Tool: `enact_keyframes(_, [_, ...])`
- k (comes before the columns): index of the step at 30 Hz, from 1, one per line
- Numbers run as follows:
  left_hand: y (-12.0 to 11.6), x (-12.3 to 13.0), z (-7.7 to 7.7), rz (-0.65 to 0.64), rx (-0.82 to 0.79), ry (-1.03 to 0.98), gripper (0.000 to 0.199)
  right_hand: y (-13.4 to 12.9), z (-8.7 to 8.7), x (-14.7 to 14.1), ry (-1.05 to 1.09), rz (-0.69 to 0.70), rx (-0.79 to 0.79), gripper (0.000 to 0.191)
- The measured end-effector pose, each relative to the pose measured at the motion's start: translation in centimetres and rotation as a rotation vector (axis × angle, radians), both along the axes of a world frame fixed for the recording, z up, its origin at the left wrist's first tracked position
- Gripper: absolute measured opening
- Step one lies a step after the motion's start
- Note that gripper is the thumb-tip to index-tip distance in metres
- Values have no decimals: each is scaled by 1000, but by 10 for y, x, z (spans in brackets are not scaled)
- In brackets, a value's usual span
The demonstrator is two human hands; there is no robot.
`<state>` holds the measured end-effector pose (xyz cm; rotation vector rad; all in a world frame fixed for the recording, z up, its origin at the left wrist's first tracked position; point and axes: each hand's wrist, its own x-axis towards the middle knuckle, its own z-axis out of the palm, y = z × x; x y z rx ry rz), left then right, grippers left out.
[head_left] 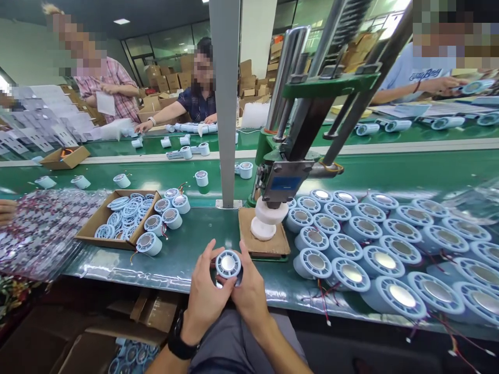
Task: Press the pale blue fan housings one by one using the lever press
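Between my two hands, just over the table's front edge, is a light-blue round fan head (228, 264) with a silver disc in its middle and a slotted ring around it. My left hand (206, 285) is closed on its left side, a black band on that wrist. Closed on its right side is my right hand (249, 288). Beyond them stands a green hand press (290, 176). Its white round pressing pad (272, 210) hangs above a white round holder (263, 228) on a cardboard-covered base (268, 248).
Many like fan heads (366, 228) with loose wires fill the right side. At left lie a cardboard box (91, 228) of blue rings, several more heads (154, 224) and bubble-wrapped parts (42, 228). A grey post (227, 104) rises ahead. Co-workers sit and stand beyond the green belt (175, 176).
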<state>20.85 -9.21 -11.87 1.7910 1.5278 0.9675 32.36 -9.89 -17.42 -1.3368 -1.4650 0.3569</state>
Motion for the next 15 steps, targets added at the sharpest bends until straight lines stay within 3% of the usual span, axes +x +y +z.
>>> enact_keyframes(3, [-2, 2, -9, -41, 24, 11, 69, 0, 2, 4, -106, 51, -8, 49])
enact_keyframes(5, [-3, 2, -13, -80, 36, 20, 59, -3, 9, 14, -209, 129, -82, 53])
enact_keyframes(7, [0, 2, -12, -109, -1, 16, 53, -5, 30, 34, -359, 248, -152, 62])
enact_keyframes(8, [4, 2, -9, -115, -38, 11, 51, -4, 49, 48, -431, 286, -140, 64])
enact_keyframes(10, [18, 2, 2, -112, -103, 2, 49, 1, 105, 81, -527, 246, 22, 58])
enact_keyframes(13, [48, 9, 24, -96, -78, -44, 48, 28, 220, 132, -557, -93, 415, 39])
enact_keyframes(15, [69, 22, 38, -137, -30, -103, 49, 58, 292, 159, -517, -342, 500, 42])
